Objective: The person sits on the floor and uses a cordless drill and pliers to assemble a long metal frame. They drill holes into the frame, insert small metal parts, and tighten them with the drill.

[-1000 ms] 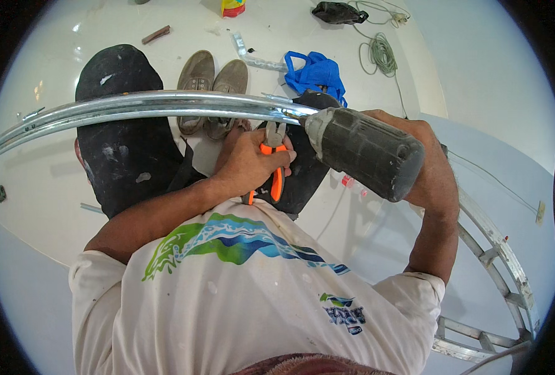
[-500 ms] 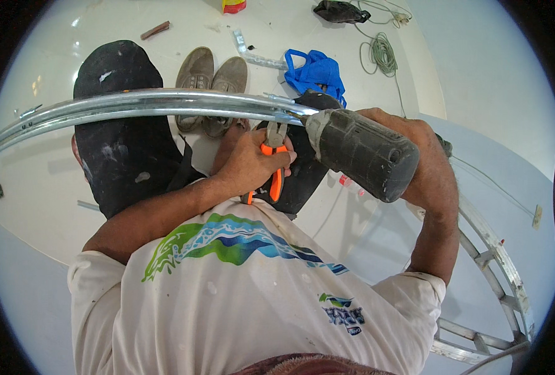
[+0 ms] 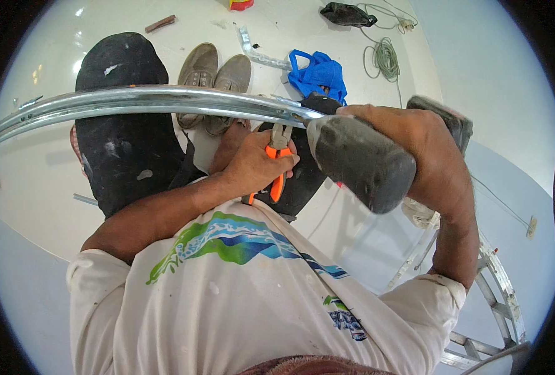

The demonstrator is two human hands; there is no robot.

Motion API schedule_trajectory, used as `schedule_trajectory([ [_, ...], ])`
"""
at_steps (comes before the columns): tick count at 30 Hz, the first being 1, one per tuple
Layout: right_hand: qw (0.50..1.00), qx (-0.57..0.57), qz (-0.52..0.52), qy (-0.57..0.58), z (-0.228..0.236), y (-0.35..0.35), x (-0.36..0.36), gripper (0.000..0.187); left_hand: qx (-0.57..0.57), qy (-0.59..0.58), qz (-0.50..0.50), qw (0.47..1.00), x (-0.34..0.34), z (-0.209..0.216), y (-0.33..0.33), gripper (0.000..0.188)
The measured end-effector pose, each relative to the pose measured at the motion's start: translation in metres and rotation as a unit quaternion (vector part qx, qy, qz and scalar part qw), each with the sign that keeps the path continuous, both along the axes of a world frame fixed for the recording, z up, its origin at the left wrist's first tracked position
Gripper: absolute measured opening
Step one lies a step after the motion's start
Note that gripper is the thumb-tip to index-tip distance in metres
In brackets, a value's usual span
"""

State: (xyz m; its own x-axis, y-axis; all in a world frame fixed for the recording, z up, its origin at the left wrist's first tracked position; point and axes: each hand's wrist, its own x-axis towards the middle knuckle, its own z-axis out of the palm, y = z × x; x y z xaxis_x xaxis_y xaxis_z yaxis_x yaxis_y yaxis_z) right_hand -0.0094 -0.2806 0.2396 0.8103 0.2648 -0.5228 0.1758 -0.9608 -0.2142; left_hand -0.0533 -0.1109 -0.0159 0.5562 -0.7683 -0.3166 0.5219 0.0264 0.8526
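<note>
A long, curved galvanized metal channel point(image 3: 184, 103) runs across my knees from the far left to the middle. My left hand point(image 3: 252, 161) is closed round the orange handles of a pair of pliers point(image 3: 280, 147), whose jaws are at the channel's near edge. My right hand point(image 3: 393, 128) grips a black cordless drill point(image 3: 364, 164); its handle is mostly hidden behind the hand and forearm. The drill's tip meets the right part of the channel, close to the pliers. Beyond my right wrist the drill's battery end point(image 3: 443, 122) shows.
Grey shoes point(image 3: 218, 78), a blue bag point(image 3: 318, 76) and a bent metal strip point(image 3: 262, 56) lie on the floor beyond the channel. A coiled cable point(image 3: 387, 57) and a black bundle point(image 3: 346, 14) lie at the far right. An aluminium ladder point(image 3: 499, 281) is at the near right.
The drill has tilted, its rear end dipping slightly nearer and its battery end coming into view. My right forearm has swung outward to the right. My left hand keeps the pliers nearly in place.
</note>
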Motion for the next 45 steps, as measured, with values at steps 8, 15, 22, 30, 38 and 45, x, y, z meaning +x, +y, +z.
schedule_trajectory([
  [8, 1.0, -0.004, -0.007, 0.018, 0.0, 0.0, 0.003, 0.05, -0.019, 0.017, 0.01, 1.0, -0.003, -0.002, -0.002, 0.011],
  [15, 0.997, -0.051, -0.034, 0.051, 0.001, 0.0, 0.013, 0.046, -0.006, 0.017, 0.017, 1.0, -0.007, -0.004, 0.0, 0.012],
  [22, 0.999, 0.009, -0.02, 0.04, -0.006, -0.016, 0.01, 0.049, -0.026, 0.024, 0.001, 0.999, -0.002, -0.004, -0.005, 0.016],
  [30, 0.997, 0.012, -0.048, 0.058, -0.005, -0.015, 0.003, 0.048, -0.04, 0.085, -0.07, 0.993, -0.002, -0.005, 0.018, 0.035],
  [38, 0.998, 0.02, -0.051, 0.012, -0.01, -0.04, -0.007, 0.047, 0.081, -0.003, -0.132, 0.988, -0.001, 0.023, 0.04, 0.045],
  [45, 0.989, -0.089, -0.095, -0.074, -0.001, -0.026, -0.021, 0.055, 0.039, 0.108, -0.065, 0.991, -0.027, 0.001, 0.018, 0.038],
])
